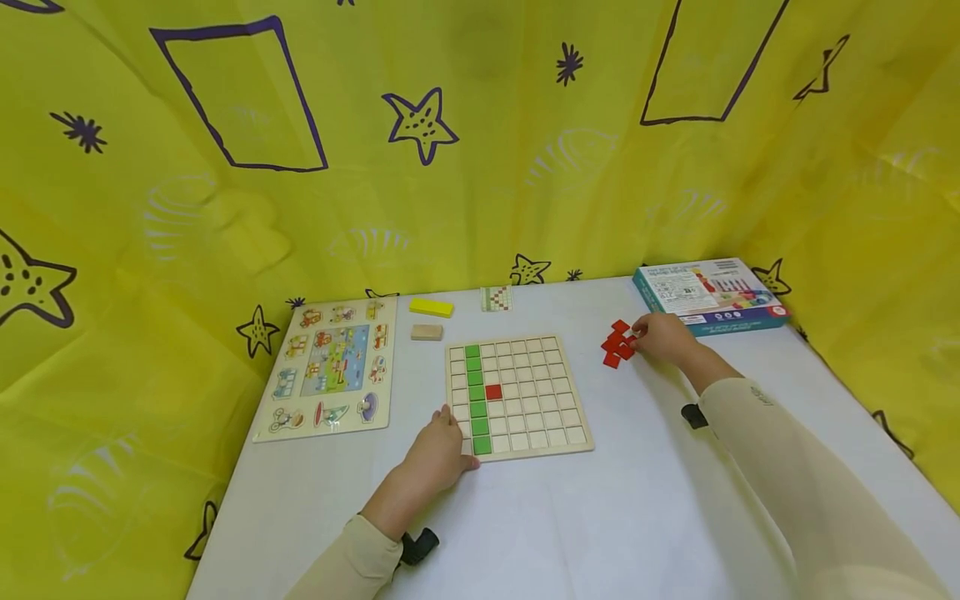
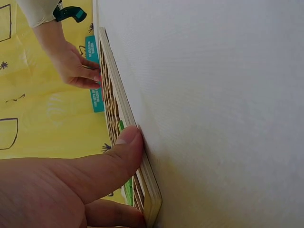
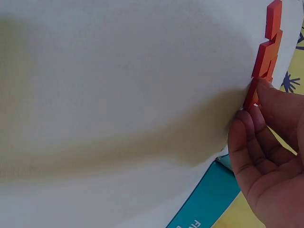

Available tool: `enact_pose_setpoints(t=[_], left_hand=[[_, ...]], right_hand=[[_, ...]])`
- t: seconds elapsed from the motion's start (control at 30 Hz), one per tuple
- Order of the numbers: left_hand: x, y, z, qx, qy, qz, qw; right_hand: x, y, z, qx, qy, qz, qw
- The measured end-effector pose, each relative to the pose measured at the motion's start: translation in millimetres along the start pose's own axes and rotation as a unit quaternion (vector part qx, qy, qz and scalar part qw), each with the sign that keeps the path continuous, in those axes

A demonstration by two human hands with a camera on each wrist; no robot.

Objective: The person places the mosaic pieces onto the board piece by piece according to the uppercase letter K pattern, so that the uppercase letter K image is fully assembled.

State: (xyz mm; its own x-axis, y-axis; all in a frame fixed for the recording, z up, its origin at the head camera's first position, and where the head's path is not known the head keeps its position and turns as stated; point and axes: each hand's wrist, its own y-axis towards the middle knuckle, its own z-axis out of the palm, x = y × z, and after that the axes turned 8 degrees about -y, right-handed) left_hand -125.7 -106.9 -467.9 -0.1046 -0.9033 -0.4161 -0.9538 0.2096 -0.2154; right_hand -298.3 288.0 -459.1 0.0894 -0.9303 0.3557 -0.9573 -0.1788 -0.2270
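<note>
A wooden grid board (image 1: 528,408) lies flat on the table, with a column of green tiles (image 1: 477,408) near its left side and one red tile (image 1: 492,392) beside that column. My left hand (image 1: 433,450) holds the board's near left corner, the thumb along the front edge and the fingers at the left edge. To the right of the board is a small loose group of red tiles (image 1: 614,344). At the near side of that group, my right hand (image 3: 273,137) pinches a red tile (image 3: 251,92) between thumb and fingertips.
A picture puzzle board (image 1: 330,367) lies at the left. Behind the grid are a yellow block (image 1: 431,308), a plain wooden block (image 1: 427,332) and a small pattern card (image 1: 496,298). A teal game box (image 1: 712,296) sits at the back right, near the yellow curtain (image 1: 480,208).
</note>
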Motion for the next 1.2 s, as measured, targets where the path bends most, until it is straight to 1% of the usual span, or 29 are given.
enact_pose_setpoints(t=[0.33,0.43,0.6,0.7,0.83,0.93,1.13,1.2], left_hand=[[0.5,0.7,1.0,0.004,0.006,0.005,1.0000],[0.7,0.5,1.1,0.003,0.006,0.008,0.9999],[1.0,0.5,1.0,0.000,0.009,0.009,0.9999],[0.9,0.4,0.7,-0.001,0.009,0.008,0.9999],[1.1,0.4,0.8,-0.003,0.008,0.007,0.9999],[1.0,0.1,1.4,-0.003,0.001,0.005,1.0000],[-0.5,-0.7,0.4,-0.002,0.000,0.000,1.0000],[-0.5,-0.6,0.2,-0.003,0.000,0.000,1.0000]], right_hand=[[3,0.1,1,-0.002,0.022,0.011,0.9997],[6,-1.8,-2,-0.018,0.028,0.004,0.9994],[16,-3.0,-8,-0.046,0.058,-0.008,0.9972],[25,-0.1,-10,-0.042,0.080,-0.012,0.9958],[41,5.8,-9,-0.032,0.084,-0.023,0.9956],[55,9.4,-4,-0.029,0.077,-0.044,0.9956],[84,14.8,7,-0.010,0.096,-0.081,0.9920],[92,16.2,9,-0.002,0.101,-0.087,0.9911]])
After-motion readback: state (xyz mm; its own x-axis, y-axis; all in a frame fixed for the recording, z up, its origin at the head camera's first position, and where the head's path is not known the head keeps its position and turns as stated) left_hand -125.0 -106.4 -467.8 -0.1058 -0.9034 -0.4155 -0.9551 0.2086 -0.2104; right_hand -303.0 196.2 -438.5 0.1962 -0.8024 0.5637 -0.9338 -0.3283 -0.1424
